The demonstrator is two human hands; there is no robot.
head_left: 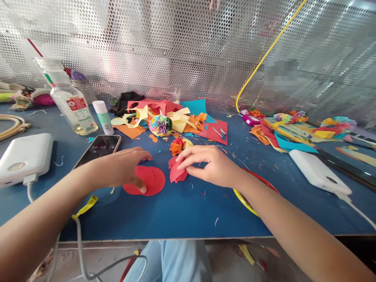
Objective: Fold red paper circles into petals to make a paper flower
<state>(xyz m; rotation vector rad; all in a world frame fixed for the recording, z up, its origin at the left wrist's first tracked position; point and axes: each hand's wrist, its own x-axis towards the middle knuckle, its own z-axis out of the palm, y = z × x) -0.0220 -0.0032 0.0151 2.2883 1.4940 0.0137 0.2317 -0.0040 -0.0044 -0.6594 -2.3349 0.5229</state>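
Observation:
My left hand [126, 168] is open, its thumb touching a small stack of overlapping red paper circles [154, 180]. The fingers reach past the stack's far left side, spread away from the thumb. Just to the right, my right hand [208, 164] has its fingertips on folded red paper pieces [177, 173]. Its thumb and fingers are loosely curved, with a gap between them. Behind those pieces sits a small orange, red and yellow paper flower [178, 147]. Farther back, a multicoloured ruffled paper ball [160, 125] rests against cut paper scraps [188, 119].
At left are a phone [100, 148], a glue stick [103, 117], a bottle of liquid [72, 103] and a white power bank [26, 158]. Small scissors [221, 134] lie on red paper. Red and yellow rings [245, 201] lie beneath my right forearm. Another power bank [320, 172] stands right.

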